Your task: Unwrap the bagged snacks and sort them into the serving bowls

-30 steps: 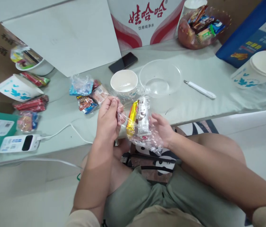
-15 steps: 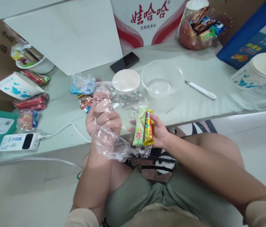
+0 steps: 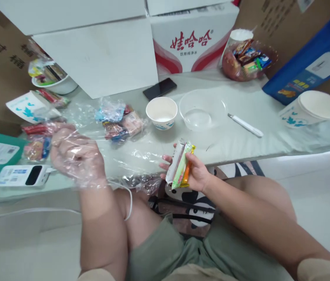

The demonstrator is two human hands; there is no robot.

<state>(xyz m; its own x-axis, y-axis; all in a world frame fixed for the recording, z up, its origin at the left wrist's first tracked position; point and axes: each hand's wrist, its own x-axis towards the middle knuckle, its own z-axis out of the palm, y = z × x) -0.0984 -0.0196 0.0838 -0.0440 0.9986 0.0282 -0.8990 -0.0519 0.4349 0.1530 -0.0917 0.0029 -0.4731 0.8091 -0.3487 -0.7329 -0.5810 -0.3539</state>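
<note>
My left hand [image 3: 78, 156] is closed on a clear plastic bag [image 3: 141, 181], whose crinkled film stretches right across the table edge. In my right hand [image 3: 198, 171] are wrapped snack bars [image 3: 180, 166], one green, one orange and yellow, with a pale wrapper side showing. The fingertips of that hand stick out on the bars' left. Beyond the bag lies a pile of small wrapped snacks [image 3: 132, 123]. A white paper cup [image 3: 161, 113] and a clear plastic bowl [image 3: 202, 111] stand behind my right hand. How the film ends is hard to make out.
A utility knife [image 3: 245, 125] lies right of the bowl, near stacked paper cups [image 3: 311, 111]. A phone [image 3: 159, 89] rests before white boxes [image 3: 103, 58]. A snack-filled basket [image 3: 248, 64] stands at the back right. On the left are a tipped paper cup [image 3: 33, 107] and a cabled white device [image 3: 22, 175].
My left hand has moved left with the plastic bag, drawing it away from the bars. The bars in my right hand have tilted, and more of the snack pile is uncovered. The view has shifted slightly.
</note>
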